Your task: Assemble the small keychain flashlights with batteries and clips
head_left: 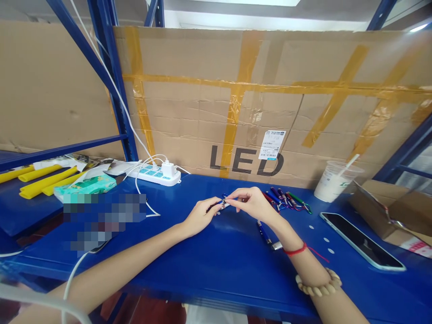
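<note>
My left hand (201,217) is closed, with thumb and fingers pinching a small blue and silver piece (223,204) just above the blue tabletop (216,256). My right hand (252,203) meets it from the other side, its fingertips pinched on the silver end. The fingers hide most of this piece, so its exact kind is unclear. Beyond my right hand lies a pile of slim red, blue and purple tubes with carabiner clips (281,198), and a green carabiner (299,201) is at its edge. Below my right wrist rests a dark blue tube (263,232) with a silver part (277,245) beside it.
A white power strip (158,174) with cables stands at the back left, near a green tissue pack (86,188) and yellow tubes (50,182). At the right are a plastic cup (332,182), a phone (362,240) and an open cardboard box (381,207). Taped cardboard (189,117) backs the table.
</note>
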### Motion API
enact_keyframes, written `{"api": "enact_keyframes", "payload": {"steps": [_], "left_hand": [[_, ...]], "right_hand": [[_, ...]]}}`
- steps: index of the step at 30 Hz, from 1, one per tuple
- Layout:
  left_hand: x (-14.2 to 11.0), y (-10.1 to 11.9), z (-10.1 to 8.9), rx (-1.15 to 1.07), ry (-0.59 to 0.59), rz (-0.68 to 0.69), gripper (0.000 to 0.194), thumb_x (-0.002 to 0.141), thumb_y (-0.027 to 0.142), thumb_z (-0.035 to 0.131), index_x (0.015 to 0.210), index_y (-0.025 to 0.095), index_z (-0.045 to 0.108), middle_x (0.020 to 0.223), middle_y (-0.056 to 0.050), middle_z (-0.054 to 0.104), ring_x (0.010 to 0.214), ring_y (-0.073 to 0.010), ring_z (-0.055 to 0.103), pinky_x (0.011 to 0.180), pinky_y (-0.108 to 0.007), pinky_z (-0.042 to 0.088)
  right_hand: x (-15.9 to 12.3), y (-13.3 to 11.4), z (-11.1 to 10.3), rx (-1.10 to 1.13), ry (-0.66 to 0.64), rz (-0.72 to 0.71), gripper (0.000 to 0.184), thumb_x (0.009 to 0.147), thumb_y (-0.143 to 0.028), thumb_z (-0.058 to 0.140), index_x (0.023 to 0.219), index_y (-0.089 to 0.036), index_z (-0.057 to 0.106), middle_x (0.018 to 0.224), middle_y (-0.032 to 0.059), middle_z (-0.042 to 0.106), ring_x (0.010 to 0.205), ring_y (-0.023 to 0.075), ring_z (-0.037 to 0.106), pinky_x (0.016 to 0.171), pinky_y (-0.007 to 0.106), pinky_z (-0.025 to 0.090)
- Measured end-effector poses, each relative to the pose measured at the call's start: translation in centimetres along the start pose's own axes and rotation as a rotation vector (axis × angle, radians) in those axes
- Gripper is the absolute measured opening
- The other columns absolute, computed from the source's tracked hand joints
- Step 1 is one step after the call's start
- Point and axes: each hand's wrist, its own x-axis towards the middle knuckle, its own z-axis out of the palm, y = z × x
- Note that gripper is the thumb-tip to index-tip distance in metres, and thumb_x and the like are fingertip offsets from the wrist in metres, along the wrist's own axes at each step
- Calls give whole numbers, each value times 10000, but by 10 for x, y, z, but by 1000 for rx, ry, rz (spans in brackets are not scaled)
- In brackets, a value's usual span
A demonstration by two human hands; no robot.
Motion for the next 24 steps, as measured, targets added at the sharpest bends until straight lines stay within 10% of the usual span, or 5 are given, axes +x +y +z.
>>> {"api": "enact_keyframes", "payload": {"steps": [24], "left_hand": [[-5, -6, 1, 122, 137, 115, 247, 883, 308, 429, 909, 158, 624, 893, -26, 660, 827, -132, 603, 764, -199, 417]], "right_hand": [[5, 0, 19, 224, 12, 77, 762, 720, -650, 557, 1016, 50, 614, 874, 105, 476, 587, -43, 453, 519, -18, 394]]}}
